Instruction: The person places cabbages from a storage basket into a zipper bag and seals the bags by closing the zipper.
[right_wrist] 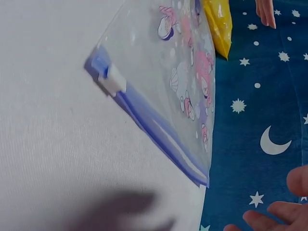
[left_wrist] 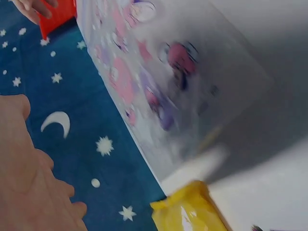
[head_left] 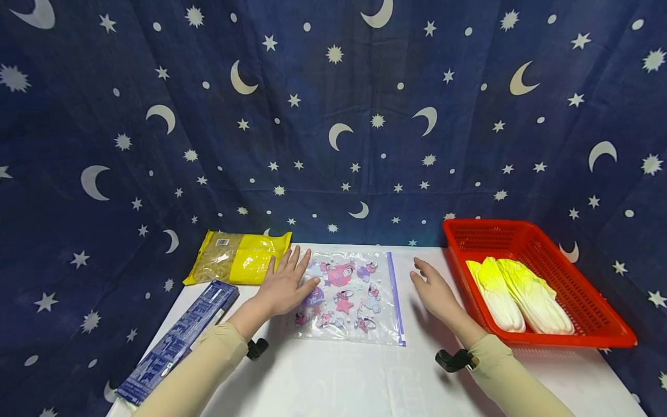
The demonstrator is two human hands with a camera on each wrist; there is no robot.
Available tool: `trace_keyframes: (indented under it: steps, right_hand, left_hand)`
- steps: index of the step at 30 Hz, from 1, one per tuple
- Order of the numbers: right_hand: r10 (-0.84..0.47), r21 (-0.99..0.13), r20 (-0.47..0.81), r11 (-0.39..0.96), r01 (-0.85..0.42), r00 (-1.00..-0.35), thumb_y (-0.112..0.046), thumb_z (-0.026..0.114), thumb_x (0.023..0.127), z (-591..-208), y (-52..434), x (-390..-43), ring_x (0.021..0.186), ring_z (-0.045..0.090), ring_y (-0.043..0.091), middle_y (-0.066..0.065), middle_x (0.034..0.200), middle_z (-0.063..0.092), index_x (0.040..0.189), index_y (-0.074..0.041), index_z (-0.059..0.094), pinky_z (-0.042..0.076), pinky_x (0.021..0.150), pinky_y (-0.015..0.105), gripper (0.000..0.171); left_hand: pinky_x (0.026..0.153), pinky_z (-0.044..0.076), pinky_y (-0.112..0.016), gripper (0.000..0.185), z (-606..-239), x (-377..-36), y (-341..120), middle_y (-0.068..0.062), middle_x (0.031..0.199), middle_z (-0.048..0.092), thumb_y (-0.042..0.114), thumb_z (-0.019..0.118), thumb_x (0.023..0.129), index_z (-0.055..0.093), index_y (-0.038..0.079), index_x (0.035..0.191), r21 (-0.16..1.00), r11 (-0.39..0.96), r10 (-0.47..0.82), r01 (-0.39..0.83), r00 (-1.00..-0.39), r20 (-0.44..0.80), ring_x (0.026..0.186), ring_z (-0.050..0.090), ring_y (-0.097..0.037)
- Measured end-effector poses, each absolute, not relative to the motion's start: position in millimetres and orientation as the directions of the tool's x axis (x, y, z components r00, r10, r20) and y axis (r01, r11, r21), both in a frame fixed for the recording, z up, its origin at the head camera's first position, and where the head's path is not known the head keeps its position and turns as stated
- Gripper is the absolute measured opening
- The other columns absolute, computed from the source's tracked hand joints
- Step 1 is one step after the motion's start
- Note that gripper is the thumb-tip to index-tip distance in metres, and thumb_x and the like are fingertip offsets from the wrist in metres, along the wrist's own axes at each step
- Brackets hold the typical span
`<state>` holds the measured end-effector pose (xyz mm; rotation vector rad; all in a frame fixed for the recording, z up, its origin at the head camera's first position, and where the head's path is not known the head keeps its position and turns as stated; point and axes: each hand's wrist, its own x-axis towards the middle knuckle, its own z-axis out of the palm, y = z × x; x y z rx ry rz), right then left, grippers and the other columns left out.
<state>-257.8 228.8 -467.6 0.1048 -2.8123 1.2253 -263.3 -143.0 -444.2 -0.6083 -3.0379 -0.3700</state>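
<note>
A: Head view: what surface and room?

B: A white table [head_left: 333, 382] fills the lower centre, backed by a dark blue cloth printed with moons and stars [head_left: 333, 116]. A red plastic basket [head_left: 589, 301] at right holds pale yellow-tipped cabbage heads [head_left: 521, 295]; a yellow packet of pasta [head_left: 237, 258] and a long blue box [head_left: 177, 341] lie at left.

A: And the bag?

B: A clear zip bag printed with pink cartoon figures [head_left: 359, 301] lies flat at centre, its blue zip strip along the right edge. The left hand [head_left: 286, 284] rests on its left edge, fingers spread flat; the right hand [head_left: 435, 289] hovers relaxed just right of it, holding nothing.

A: Left wrist view?

B: Blurred; the bag [left_wrist: 183, 82] crosses the upper middle, the yellow packet [left_wrist: 187, 214] at bottom.

A: Right wrist view?

B: The zip's white slider [right_wrist: 113, 82] sits at upper left; loose fingertips [right_wrist: 269, 219] show at lower right.
</note>
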Motion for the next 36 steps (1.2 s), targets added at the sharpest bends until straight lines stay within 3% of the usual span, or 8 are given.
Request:
trace_keyframes:
  steps: [12, 19, 25, 36]
  right_hand:
    - [-0.022, -0.845, 0.019, 0.534, -0.028, -1.000, -0.006, 0.042, 0.103, -475.5, 227.6, -252.1, 0.136, 0.045, 0.047, 0.032, 0.148, 0.046, 0.152, 0.010, 0.036, 0.037, 0.113, 0.058, 0.052]
    - [0.019, -0.910, -0.059, 0.410, 0.062, -0.998, -0.004, 0.045, 0.102, -481.2, 226.3, -249.9, 0.121, 0.055, 0.043, 0.032, 0.145, 0.050, 0.150, 0.010, 0.040, 0.054, 0.095, 0.050, 0.050]
    - [0.045, -0.945, -0.125, 0.301, 0.133, -0.991, 0.001, 0.049, 0.099, -483.0, 226.1, -244.9, 0.116, 0.057, 0.041, 0.033, 0.142, 0.051, 0.149, 0.011, 0.041, 0.051, 0.102, 0.051, 0.051]
    - [0.077, -0.936, -0.135, 0.316, 0.153, -0.988, -0.001, 0.049, 0.099, -486.9, 229.3, -234.5, 0.104, 0.063, 0.038, 0.032, 0.133, 0.057, 0.145, 0.011, 0.045, 0.055, 0.096, 0.048, 0.048]
  left_hand:
    - [0.122, 0.006, -0.062, 0.080, -435.3, -256.4, -92.2, -0.016, 0.169, 0.011, 0.057, 0.043, 0.103, 0.016, 0.014, 0.166, 0.319, 0.827, 0.470, 0.464, -0.881, 0.063, 0.155, 0.009, -0.037]
    - [0.122, 0.022, -0.055, 0.080, -434.2, -253.8, -58.0, -0.019, 0.168, 0.017, 0.051, 0.051, 0.103, 0.018, 0.014, 0.165, 0.414, 0.772, 0.509, 0.483, -0.859, 0.054, 0.153, 0.021, -0.038]
    - [0.118, 0.033, -0.051, 0.078, -438.4, -253.7, -26.1, -0.017, 0.165, 0.029, 0.045, 0.056, 0.102, 0.024, 0.012, 0.164, 0.474, 0.752, 0.507, 0.459, -0.862, 0.030, 0.149, 0.032, -0.032]
    - [0.109, 0.046, -0.046, 0.075, -456.3, -259.3, 25.9, -0.014, 0.156, 0.046, 0.044, 0.062, 0.096, 0.039, 0.007, 0.158, 0.402, 0.826, 0.450, 0.395, -0.892, -0.048, 0.139, 0.048, -0.033]
